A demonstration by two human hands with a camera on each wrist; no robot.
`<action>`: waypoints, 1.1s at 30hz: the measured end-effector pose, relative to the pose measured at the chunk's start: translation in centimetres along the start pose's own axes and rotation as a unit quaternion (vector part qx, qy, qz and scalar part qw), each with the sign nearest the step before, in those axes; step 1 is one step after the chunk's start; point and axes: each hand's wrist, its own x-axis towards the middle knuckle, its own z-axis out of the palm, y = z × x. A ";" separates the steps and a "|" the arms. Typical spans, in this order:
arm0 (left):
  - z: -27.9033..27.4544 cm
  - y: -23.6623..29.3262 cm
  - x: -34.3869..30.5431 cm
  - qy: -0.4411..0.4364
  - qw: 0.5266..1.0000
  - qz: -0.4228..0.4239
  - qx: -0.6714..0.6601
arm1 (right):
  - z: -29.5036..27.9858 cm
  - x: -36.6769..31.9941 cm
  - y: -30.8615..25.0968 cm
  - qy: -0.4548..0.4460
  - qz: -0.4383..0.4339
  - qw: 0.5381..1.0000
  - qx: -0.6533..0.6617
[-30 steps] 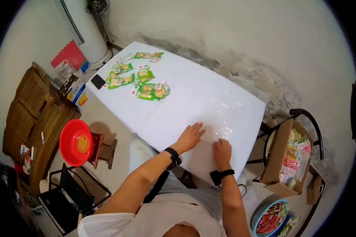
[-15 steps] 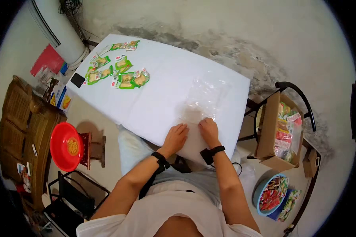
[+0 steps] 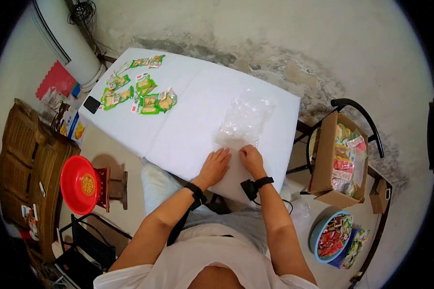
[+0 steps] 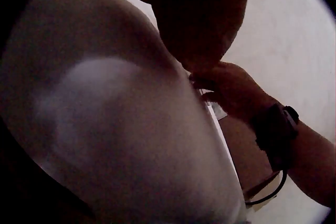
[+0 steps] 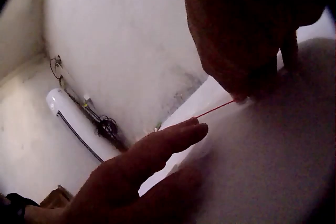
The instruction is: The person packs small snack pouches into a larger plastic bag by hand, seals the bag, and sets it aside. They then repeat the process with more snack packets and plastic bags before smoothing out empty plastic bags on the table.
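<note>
A clear plastic bag (image 3: pixel 243 118) lies flat on the white-covered table (image 3: pixel 193 115), its near edge by both hands. My left hand (image 3: pixel 214 167) rests palm down at the table's near side with its fingers stretched out, left of the bag's near end. Close to its right, my right hand (image 3: pixel 252 160) has its fingers curled and pinches the bag's near edge. From the right wrist, a thin red line runs between the fingertips of my right hand (image 5: pixel 247 35) and those of my left hand (image 5: pixel 152 155).
Several green snack packets (image 3: pixel 149 102) and a black phone (image 3: pixel 91 104) lie at the table's left. Right of the table are a cardboard box (image 3: pixel 323 166) of packets and a blue basin (image 3: pixel 316 238). A red basin (image 3: pixel 77 192) stands at the left.
Both hands have drawn back towards the body from the bag's middle, then stayed nearly in place. The right hand's fingers have curled in at the bag's edge. The head view has shifted.
</note>
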 end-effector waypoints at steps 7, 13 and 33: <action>-0.3 0.3 0.4 0.011 0.999 0.030 -0.002 | -0.1 -0.1 -0.6 -0.024 0.017 1.000 -0.010; -0.1 0.2 0.5 -0.007 1.000 0.024 0.009 | -0.2 0.0 -0.8 -0.004 0.031 0.999 0.007; 0.8 -0.2 3.6 -0.040 0.998 0.049 0.005 | -1.2 0.2 -3.4 0.137 -0.111 0.984 -0.007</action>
